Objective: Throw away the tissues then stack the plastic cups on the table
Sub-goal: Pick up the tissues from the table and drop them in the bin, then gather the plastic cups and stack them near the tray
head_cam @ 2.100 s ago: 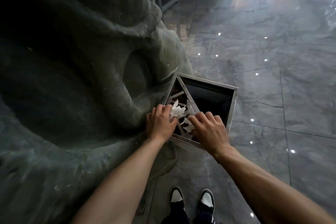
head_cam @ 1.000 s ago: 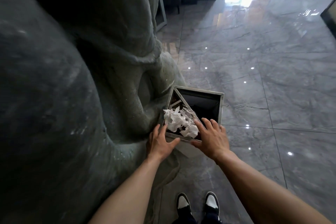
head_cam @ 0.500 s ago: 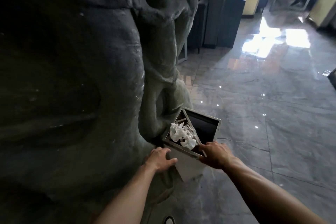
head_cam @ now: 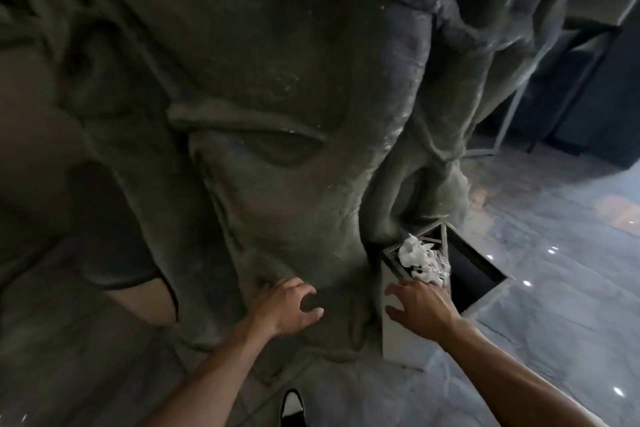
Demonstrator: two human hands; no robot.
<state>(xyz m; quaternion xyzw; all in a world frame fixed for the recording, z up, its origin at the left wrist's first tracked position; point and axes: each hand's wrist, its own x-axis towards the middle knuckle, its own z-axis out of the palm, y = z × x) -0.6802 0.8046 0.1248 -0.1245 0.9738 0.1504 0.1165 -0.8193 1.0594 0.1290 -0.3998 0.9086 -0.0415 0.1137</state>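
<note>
The crumpled white tissues (head_cam: pixel 420 260) sit piled in the top of the square bin (head_cam: pixel 405 333), against the dark sculpted wall (head_cam: pixel 277 80). The right hand (head_cam: pixel 420 307) hovers at the bin's near corner, fingers spread and empty; the left hand (head_cam: pixel 285 308) hangs beside it, fingers loosely curled, holding nothing.

Shoe (head_cam: pixel 292 410) cut by bottom edge; bin (head_cam: pixel 401 329) interior too dark.
</note>
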